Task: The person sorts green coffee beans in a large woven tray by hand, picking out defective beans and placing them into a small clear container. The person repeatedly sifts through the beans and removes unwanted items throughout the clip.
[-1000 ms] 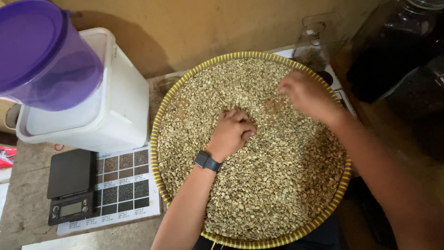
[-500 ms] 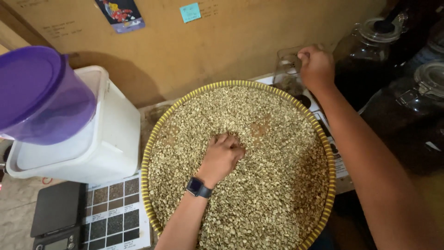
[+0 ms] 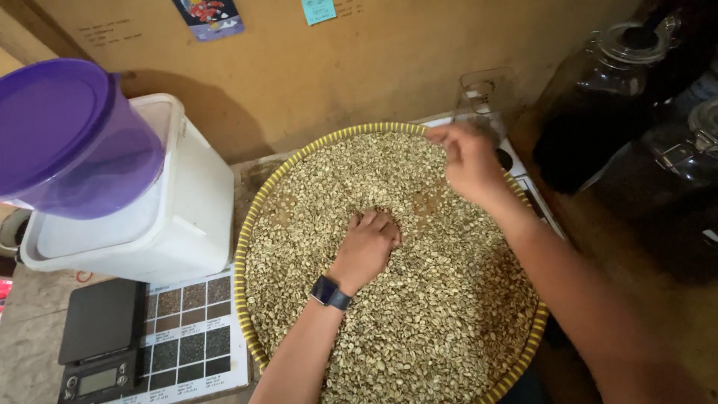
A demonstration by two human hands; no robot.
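The round woven tray (image 3: 247, 247) fills the middle of the table (image 3: 30, 352); its bean surface lies open toward its near rim; left of the tray a white bin (image 3: 187, 217) with a purple lid (image 3: 67, 135) blocks passage; behind the tray a clear measuring cup (image 3: 482, 97) crowds the wall; right of the tray dark glass jars (image 3: 598, 112) close that side.

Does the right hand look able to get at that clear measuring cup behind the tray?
Probably yes. The right hand is raised at the far rim of the woven tray, just short of the clear measuring cup, with nothing between them.
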